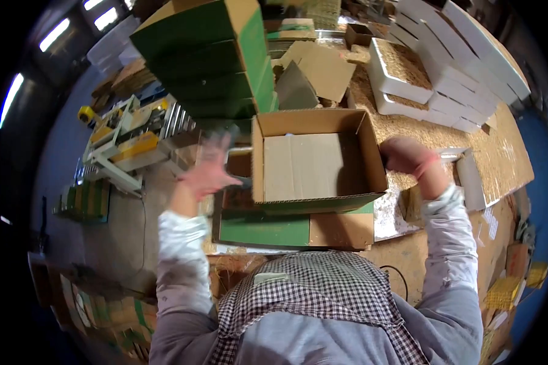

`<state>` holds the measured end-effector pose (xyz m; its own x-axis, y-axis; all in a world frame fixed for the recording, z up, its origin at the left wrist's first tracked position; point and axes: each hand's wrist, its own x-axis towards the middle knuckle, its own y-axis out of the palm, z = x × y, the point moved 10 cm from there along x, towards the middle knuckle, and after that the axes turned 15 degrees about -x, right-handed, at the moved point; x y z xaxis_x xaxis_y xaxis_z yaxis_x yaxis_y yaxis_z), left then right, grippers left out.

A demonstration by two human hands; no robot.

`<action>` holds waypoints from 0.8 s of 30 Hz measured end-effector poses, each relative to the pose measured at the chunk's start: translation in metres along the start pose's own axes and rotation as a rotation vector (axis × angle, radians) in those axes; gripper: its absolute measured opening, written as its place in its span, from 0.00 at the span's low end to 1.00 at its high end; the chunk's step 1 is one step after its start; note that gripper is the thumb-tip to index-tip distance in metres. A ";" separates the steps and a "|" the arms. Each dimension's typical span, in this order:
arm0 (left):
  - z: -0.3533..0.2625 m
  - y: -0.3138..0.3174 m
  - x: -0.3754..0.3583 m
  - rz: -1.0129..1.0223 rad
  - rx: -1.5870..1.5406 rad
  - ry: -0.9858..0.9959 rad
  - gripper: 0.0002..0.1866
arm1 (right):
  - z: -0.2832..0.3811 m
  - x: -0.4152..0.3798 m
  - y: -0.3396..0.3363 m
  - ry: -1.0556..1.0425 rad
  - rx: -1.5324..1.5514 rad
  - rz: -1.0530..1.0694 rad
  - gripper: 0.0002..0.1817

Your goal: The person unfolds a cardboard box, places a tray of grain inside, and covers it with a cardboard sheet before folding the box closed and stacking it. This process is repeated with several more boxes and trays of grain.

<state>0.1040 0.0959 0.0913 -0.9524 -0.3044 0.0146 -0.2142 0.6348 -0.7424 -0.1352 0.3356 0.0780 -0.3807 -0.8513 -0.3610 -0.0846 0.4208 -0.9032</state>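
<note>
An open-topped cardboard box (313, 167) with a green outer side is in front of me, with a flat light-brown board (295, 164) lying inside it. Under its near edge shows another green and brown box (265, 228). My left hand (208, 170) is just off the box's left wall, fingers spread and smeared by motion, holding nothing. On the other side, my right hand (408, 155) is right at the box's right wall, knuckles up. Its fingers bend down beside the wall, out of sight.
A tall stack of green boxes (210, 67) rises at the back left. White foam trays (402, 70) filled with brown grainy material stand at the back right, beside stacked white trays (463, 67). Loose cardboard (323, 67) lies behind the box. A roller conveyor (143, 131) is at the left.
</note>
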 end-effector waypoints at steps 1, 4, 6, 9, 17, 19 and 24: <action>0.033 0.044 0.014 0.082 -0.013 -0.069 0.60 | 0.043 0.007 0.000 -0.107 0.218 0.067 0.21; 0.021 0.111 0.021 -0.187 -0.204 -0.071 0.61 | 0.045 0.034 0.039 -0.149 1.164 -0.243 0.16; 0.009 0.103 0.007 -0.258 -0.626 0.112 0.58 | -0.013 0.030 0.103 0.167 1.493 -0.483 0.27; 0.022 0.099 -0.002 -0.218 -0.768 0.055 0.55 | 0.016 0.022 0.179 0.249 1.035 -0.349 0.42; -0.066 -0.166 0.002 -0.647 -1.468 0.672 0.25 | -0.047 -0.057 -0.102 0.123 1.846 -0.925 0.36; -0.026 -0.252 0.003 -1.068 -0.960 0.399 0.22 | -0.065 -0.043 -0.189 -0.126 1.819 -1.090 0.35; 0.107 -0.297 0.101 -0.817 -0.845 0.393 0.25 | -0.021 0.057 -0.351 -0.579 1.750 -1.179 0.33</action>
<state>0.0943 -0.1999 0.2418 -0.4430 -0.6851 0.5783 -0.7093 0.6623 0.2413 -0.1463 0.1461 0.3791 -0.5264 -0.5468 0.6510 0.8075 -0.5612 0.1816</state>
